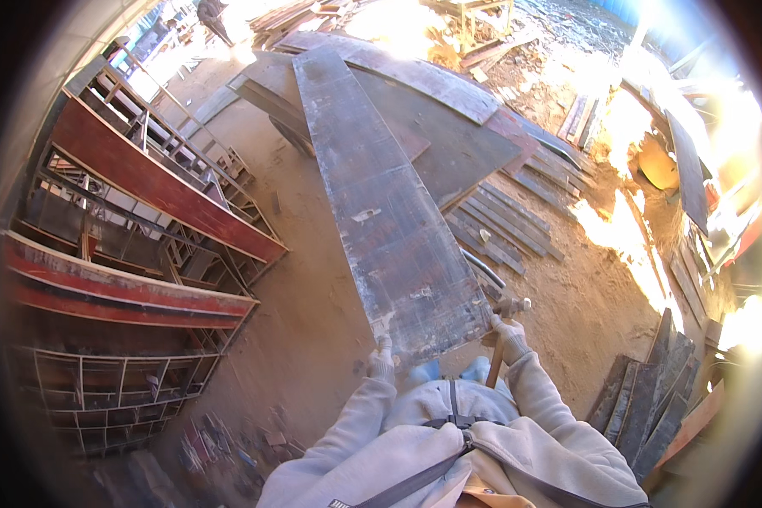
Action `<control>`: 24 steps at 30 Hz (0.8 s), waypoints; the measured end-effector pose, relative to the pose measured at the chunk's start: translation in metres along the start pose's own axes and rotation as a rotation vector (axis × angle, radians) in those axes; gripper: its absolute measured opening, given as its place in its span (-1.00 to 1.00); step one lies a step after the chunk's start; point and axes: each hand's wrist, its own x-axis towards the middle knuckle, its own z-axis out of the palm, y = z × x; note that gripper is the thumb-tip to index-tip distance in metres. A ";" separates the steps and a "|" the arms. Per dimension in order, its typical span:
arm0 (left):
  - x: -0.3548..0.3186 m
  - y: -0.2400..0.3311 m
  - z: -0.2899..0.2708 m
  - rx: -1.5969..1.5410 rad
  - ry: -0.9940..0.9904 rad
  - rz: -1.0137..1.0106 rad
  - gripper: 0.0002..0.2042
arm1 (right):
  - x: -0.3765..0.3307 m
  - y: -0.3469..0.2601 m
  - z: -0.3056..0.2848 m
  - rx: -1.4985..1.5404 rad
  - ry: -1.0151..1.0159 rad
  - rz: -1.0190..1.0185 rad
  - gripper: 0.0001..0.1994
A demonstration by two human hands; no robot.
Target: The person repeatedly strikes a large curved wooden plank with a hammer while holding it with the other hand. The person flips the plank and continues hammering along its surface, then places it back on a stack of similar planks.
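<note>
A long dark worn plywood board [381,195] stretches away from me, its near end at my waist. My left hand [382,357], in a pale glove, grips the board's near left corner. My right hand [510,332], also gloved, holds the near right corner together with a hammer [501,339], whose wooden handle points down toward my body and whose metal head sticks out to the right. The board's far end rests over other boards.
Red-edged formwork panels with metal frames [144,220] stand at my left. More dark sheets [449,127] and a row of planks [508,224] lie ahead on sandy ground. A stack of planks [652,398] lies at right. A person [213,17] stands far off at the top.
</note>
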 end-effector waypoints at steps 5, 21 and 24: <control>-0.053 -0.034 0.036 0.078 -0.043 -0.060 -0.29 | -0.020 0.026 -0.079 0.022 0.043 -0.045 -0.70; -0.206 -0.113 0.184 -0.200 -0.919 -0.198 -0.49 | -0.160 0.082 -0.208 0.708 0.085 0.022 -0.56; -0.233 -0.082 0.194 -0.087 -0.868 -0.264 -0.48 | -0.155 0.092 -0.209 0.721 0.077 -0.046 -0.61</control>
